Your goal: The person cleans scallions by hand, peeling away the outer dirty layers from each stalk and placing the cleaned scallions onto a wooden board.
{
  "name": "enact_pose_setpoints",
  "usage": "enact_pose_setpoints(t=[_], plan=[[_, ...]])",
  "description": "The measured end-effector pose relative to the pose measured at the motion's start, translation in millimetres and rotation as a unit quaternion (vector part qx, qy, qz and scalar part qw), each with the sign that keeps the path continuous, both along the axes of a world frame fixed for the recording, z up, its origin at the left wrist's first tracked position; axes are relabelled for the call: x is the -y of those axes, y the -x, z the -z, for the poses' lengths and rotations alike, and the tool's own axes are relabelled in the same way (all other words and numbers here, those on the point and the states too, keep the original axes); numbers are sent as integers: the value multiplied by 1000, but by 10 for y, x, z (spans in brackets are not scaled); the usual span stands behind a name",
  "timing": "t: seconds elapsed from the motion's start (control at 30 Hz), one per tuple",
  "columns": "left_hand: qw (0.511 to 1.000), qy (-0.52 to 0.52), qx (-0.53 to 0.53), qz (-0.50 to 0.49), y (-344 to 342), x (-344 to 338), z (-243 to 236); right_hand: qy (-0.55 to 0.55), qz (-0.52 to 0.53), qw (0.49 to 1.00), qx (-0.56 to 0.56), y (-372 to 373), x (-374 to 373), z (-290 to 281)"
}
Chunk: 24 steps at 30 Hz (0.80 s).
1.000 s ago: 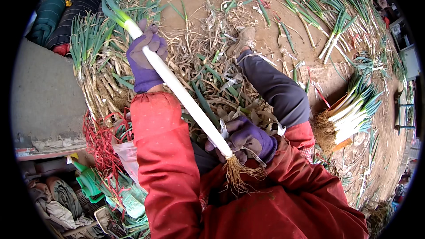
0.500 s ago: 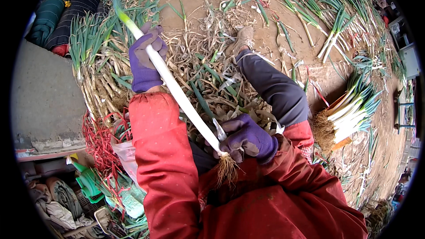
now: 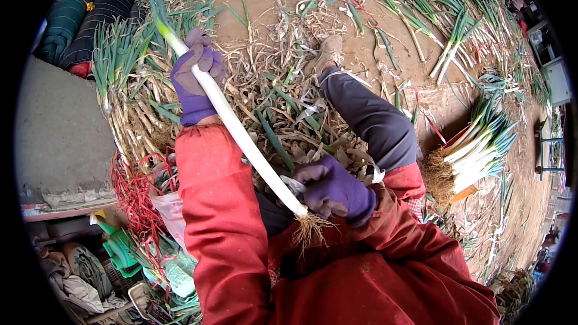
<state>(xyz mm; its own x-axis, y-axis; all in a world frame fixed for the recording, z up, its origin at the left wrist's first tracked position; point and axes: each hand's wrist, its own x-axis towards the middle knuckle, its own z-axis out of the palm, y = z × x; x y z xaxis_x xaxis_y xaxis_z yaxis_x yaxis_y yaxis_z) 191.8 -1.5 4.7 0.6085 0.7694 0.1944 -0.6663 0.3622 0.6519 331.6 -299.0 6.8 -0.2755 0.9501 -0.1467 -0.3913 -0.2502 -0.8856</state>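
Observation:
A long green onion (image 3: 244,138) lies slantwise across my lap, its white stalk bare and its shaggy roots pointing down toward me. My left hand (image 3: 197,72), in a purple glove, is closed around the upper stalk just below the green part. Beside the root end, my gloved right hand (image 3: 338,188) has its fingers curled in. Between its thumb and the stalk shows a thin pale strip (image 3: 293,184), seemingly outer skin, partly blurred. Dry peelings and leaves (image 3: 271,93) are heaped beyond my hands.
Unpeeled green onions (image 3: 129,84) lean at the left, near red twine (image 3: 135,195). At the right sits a stack of white-stalked green onions (image 3: 472,153). More onions (image 3: 439,18) cover the far right ground. Rolled quilts (image 3: 96,21) lie at the upper left.
My right hand has shifted slightly right, its knuckles turned more upward. The pale strip near its thumb is now lower and blurred. My left hand keeps its grip on the green onion.

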Motion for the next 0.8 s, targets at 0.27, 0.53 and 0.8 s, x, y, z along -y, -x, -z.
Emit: enact_pose_setpoints(t=[0.27, 0.53, 0.8], plan=[[997, 5, -19, -74, 111, -94, -24, -110, -55, 886, 447, -435, 273, -18], [990, 15, -47, -131, 17, 95, -40, -195, -23, 867, 458, -99, 11, -163], [948, -8, -312, -65, -196, -73, 93, -185, 90, 825, 526, -279, 583, 271]])
